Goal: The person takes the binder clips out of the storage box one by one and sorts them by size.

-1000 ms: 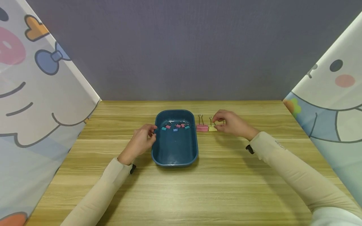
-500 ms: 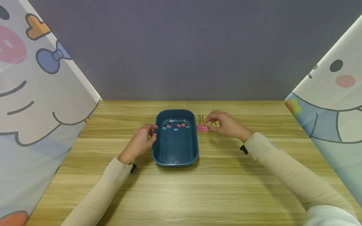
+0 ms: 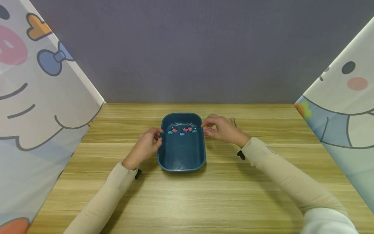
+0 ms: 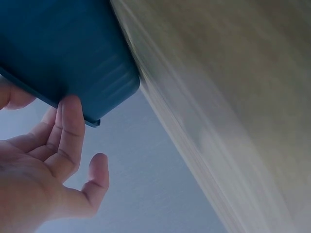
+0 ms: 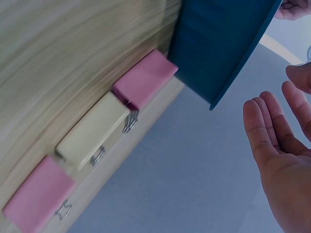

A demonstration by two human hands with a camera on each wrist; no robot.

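Note:
A dark blue plastic tray stands on the table with several small teal, pink and blue binder clips near its far end. My left hand rests at the tray's left rim, fingertips touching it from outside. My right hand hovers by the right rim, fingers bent and holding nothing. Under it, partly covered in the head view, a large pink binder clip lies close to the tray. Beside that clip, the right wrist view shows a pale yellow binder clip and another pink binder clip.
The light wooden table reaches back to a grey wall panel. Cartoon-printed cloths hang at both sides. Wire handles of one large clip stick up behind my right hand.
My right hand has moved left along the row of large clips, from the yellow one to the pink one beside the tray. The left hand and the tray have hardly moved.

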